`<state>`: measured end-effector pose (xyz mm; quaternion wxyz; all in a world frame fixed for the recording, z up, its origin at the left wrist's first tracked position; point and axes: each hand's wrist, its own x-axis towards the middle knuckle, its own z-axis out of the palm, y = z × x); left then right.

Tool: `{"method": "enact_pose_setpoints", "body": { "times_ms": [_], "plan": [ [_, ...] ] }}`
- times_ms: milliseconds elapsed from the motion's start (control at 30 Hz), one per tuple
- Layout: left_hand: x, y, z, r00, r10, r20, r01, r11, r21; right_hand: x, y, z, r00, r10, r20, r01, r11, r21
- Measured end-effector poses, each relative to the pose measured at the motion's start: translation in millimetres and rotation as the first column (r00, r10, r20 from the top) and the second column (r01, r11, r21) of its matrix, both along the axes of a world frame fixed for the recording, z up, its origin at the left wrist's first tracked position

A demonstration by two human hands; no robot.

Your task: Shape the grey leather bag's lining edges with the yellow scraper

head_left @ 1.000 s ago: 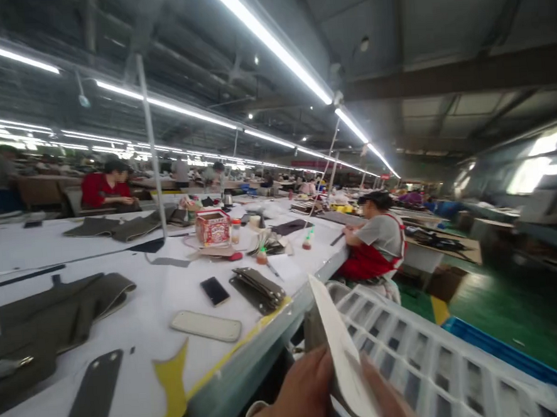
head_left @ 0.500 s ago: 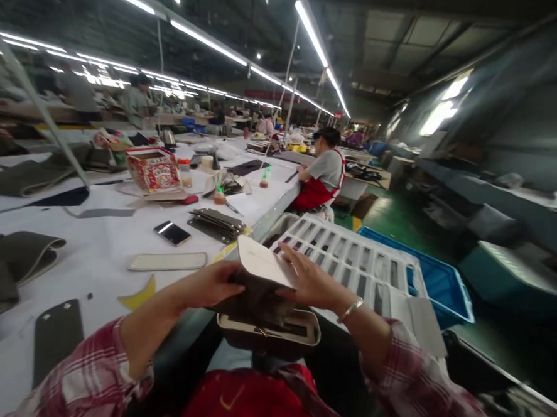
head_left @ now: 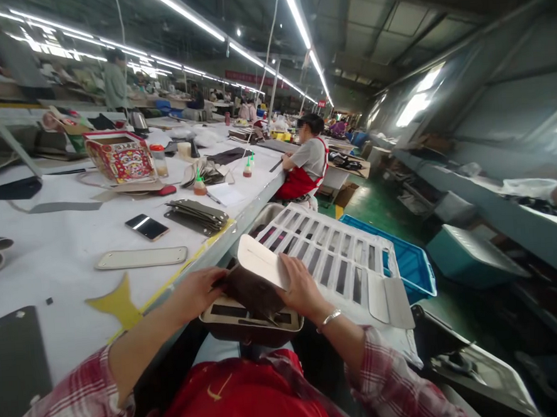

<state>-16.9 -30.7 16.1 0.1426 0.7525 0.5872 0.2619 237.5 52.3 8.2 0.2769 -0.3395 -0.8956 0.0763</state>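
To my left, on the white table (head_left: 68, 246), I see a phone (head_left: 147, 227) lying screen up, with a stack of dark pieces (head_left: 197, 218) near it and a yellow scrap (head_left: 117, 301) by the table's edge. Farther along stand a red patterned carton (head_left: 131, 159), a jar (head_left: 160, 160) with an orange lid just beside it, and two green-tipped bottles (head_left: 200, 187). Ahead of me, a co-worker (head_left: 311, 162) in a grey shirt and red apron sits at the same table. To my right, a blue crate (head_left: 417, 274) and a teal box (head_left: 473, 256) stand apart.
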Motion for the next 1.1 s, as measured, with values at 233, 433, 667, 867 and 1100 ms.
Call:
{"method": "enact_pose_setpoints", "body": {
  "times_ms": [233, 433, 667, 867, 1100],
  "plan": [
    [-7, 6, -11.4, 0.992, 0.028, -0.120, -0.019, 0.997, 0.080, -6, 6, -7.9, 1.000, 0.006, 0.017, -0.006, 1.000, 0.011],
    [0, -5, -43.4, 0.969, -0.105, -0.222, 0.103, 0.994, -0.020, 11, -9, -10.5, 0.962, 0.044, 0.270, -0.060, 0.997, 0.054],
    [-28, -21, -82.0, 0.850, 0.402, 0.341, -0.382, 0.915, -0.126, -5, -11, -23.5, 0.902, 0.089, 0.423, -0.141, 0.986, 0.092],
    [-23, -31, -108.6, 0.704, 0.551, 0.448, -0.454, 0.834, -0.313, -23, -13, -38.5, 0.838, 0.180, 0.515, -0.267, 0.959, 0.099],
    [-10, -28, -112.5, 0.715, 0.556, 0.423, -0.457, 0.830, -0.320, -24, -20, -49.3, 0.830, 0.138, 0.540, -0.301, 0.927, 0.226]
  ]
}}
